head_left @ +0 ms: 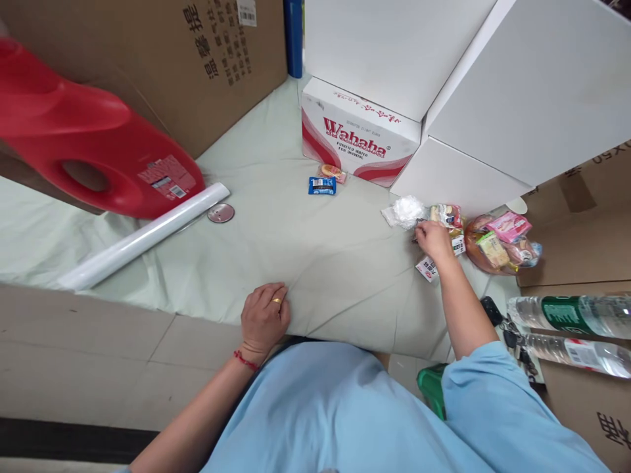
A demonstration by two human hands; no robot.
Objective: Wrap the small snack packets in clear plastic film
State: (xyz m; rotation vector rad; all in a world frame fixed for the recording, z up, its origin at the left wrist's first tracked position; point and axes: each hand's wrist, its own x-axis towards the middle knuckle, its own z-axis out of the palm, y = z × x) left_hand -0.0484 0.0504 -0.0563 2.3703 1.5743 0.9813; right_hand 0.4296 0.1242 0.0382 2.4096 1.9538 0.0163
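A person in a light-blue shirt [345, 407] reaches across a cloth-covered desk [320, 256], the right hand [434, 240] lowered among small wrapped snacks at the far right. Its fingertips touch down between crumpled clear plastic [409, 210] and a colorful snack packet [446, 214] — whether they are closed on anything cannot be told from this angle. A white packet with black lettering [427, 269] lies just below the wrist, close to the desk's near side. Just right of the hand sits a heap of wrapped food [493, 255], a pink packet [511, 226] on top.

The left hand [265, 315], wearing a gold ring and a red bracelet, rests at the desk's near edge, fingers bent under; with the palm hidden, it is unclear whether it is clenched.

Farther back, a blue packet [322, 186] lies before a Wahaha water carton [359, 141]. At left, a white roll [148, 236] leans beside a red jug [123, 164] — a round disc [221, 213] near its end.
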